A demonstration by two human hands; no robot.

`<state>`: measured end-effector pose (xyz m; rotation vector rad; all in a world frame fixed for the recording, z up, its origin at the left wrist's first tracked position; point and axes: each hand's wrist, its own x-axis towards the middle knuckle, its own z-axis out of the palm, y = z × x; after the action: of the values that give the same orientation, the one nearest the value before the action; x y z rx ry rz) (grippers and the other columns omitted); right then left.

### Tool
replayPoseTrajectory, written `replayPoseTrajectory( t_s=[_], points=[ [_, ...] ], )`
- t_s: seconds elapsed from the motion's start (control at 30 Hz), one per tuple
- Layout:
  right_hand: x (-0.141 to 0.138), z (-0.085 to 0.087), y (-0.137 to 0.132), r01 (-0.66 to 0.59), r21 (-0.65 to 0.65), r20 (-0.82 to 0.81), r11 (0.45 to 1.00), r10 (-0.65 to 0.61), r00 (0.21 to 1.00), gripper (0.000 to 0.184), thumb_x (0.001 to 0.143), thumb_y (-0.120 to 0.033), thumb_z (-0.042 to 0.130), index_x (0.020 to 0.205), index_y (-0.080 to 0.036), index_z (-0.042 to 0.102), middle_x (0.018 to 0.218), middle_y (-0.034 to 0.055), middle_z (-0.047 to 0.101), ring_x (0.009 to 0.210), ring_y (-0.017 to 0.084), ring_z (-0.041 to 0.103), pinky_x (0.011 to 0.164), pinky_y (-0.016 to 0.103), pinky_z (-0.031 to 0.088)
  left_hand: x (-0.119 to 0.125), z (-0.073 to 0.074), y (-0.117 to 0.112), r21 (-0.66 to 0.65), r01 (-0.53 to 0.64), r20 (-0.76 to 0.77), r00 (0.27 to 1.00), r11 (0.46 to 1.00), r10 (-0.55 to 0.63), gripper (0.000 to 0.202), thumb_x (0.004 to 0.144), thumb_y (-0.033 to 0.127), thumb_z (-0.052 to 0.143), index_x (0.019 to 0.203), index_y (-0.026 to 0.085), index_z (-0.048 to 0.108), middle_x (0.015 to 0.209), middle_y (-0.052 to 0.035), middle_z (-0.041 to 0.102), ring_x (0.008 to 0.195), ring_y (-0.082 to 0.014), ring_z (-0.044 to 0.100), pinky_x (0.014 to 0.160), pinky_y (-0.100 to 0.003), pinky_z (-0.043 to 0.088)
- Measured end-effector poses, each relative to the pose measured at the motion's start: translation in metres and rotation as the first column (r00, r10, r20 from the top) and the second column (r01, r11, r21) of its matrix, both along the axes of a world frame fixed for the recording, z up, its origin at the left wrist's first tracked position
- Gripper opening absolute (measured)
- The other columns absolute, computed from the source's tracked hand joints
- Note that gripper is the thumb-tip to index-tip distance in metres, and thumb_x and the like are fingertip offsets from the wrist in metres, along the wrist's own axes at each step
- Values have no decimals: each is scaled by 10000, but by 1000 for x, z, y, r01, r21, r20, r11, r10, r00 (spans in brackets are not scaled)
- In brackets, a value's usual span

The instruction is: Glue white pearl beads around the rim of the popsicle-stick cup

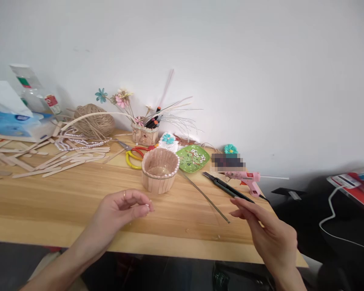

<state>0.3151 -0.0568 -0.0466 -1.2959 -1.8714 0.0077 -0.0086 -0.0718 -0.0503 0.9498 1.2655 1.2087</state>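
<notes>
One grip, the left hand (117, 209), is pinched nearly together, whether on anything I cannot tell; the right hand's (271, 230) fingertips are parted. Just beyond the left fingertips stands the pearl-rimmed cup (159, 184), upright

Hovering with the left hand (118, 208), thumb and fingertips drawn close, above the wooden surface (63, 210), just in front of the pearl-rimmed wooden-slat pot (158, 184). Hovering with the right hand (269, 228) near the black utility knife (226, 186) and pink glue gun (253, 184). Facing a green flower-patterned dish (186, 161) and yellow-and-red-handled scissors (128, 155) farther back.
</notes>
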Motion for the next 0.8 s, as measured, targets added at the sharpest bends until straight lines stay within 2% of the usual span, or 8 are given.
replayPoseTrajectory(
  t_s=[0.13, 0.27, 0.33, 0.43, 0.5, 0.57, 0.67, 0.8],
  points=[
    [43, 0, -18, 134, -103, 44, 986, -130, 991, 212, 897, -309, 577, 1011, -243, 742, 919, 34, 785, 763, 237, 763, 680, 325, 644, 15, -4, -7, -32, -49, 92, 994, 998, 51, 221, 535, 336, 863, 629, 200, 716, 649, -2, 684, 616, -136, 587, 590, -208, 500],
    [70, 6, -25, 377, -161, 97, 912, -366, 926, 332, 867, -490, 572, 873, -215, 758, 695, 31, 762, 643, 232, 738, 593, 297, 585, 36, -2, -13, -126, -33, 158, 986, 992, 53, 272, 469, 311, 896, 651, 198, 729, 665, -3, 693, 625, -134, 588, 592, -206, 500],
    [79, 9, -15, 491, -182, 118, 852, -477, 871, 432, 857, -573, 528, 790, -210, 751, 623, 39, 731, 599, 235, 709, 554, 303, 534, 45, -1, -15, -167, 1, 231, 972, 986, 38, 294, 468, 315, 903, 673, 189, 735, 650, -12, 689, 635, -143, 601, 604, -217, 509],
    [87, 9, 16, 546, -258, 175, 797, -517, 838, 470, 845, -612, 491, 835, -218, 747, 816, 80, 758, 757, 281, 703, 641, 352, 500, 54, -1, -15, -183, 59, 334, 943, 981, 6, 312, 492, 370, 907, 629, 162, 719, 594, -15, 659, 582, -121, 572, 561, -199, 490],
    [89, 8, 42, 480, -320, 165, 817, -451, 877, 468, 765, -591, 606, 997, -202, 722, 1029, 122, 728, 967, 329, 653, 755, 402, 482, 56, -4, -15, -198, 91, 398, 917, 976, -5, 348, 494, 417, 910, 606, 155, 709, 562, -5, 637, 538, -95, 535, 513, -173, 460],
    [89, 6, 67, 332, -403, 88, 853, -325, 942, 552, 674, -539, 714, 1078, -163, 685, 1094, 148, 691, 1043, 332, 605, 816, 413, 466, 56, -7, -15, -218, 120, 453, 892, 969, -8, 368, 483, 435, 916, 608, 154, 714, 543, 4, 624, 520, -81, 522, 490, -156, 447],
    [89, 3, 93, 136, -523, -35, 841, -181, 983, 460, 682, -507, 724, 955, -137, 709, 840, 83, 709, 782, 232, 640, 685, 336, 485, 55, -11, -14, -239, 145, 503, 864, 960, -5, 358, 456, 397, 935, 634, 155, 741, 562, -2, 648, 549, -83, 560, 517, -149, 479],
    [89, 1, 107, 52, -528, -148, 847, -153, 977, 394, 625, -507, 771, 571, -134, 653, 431, -38, 481, 419, 107, 429, 418, 249, 343, 54, -13, -10, -257, 175, 554, 832, 950, -3, 340, 423, 331, 955, 643, 161, 759, 617, -18, 694, 605, -93, 610, 567, -148, 512]
  ],
)
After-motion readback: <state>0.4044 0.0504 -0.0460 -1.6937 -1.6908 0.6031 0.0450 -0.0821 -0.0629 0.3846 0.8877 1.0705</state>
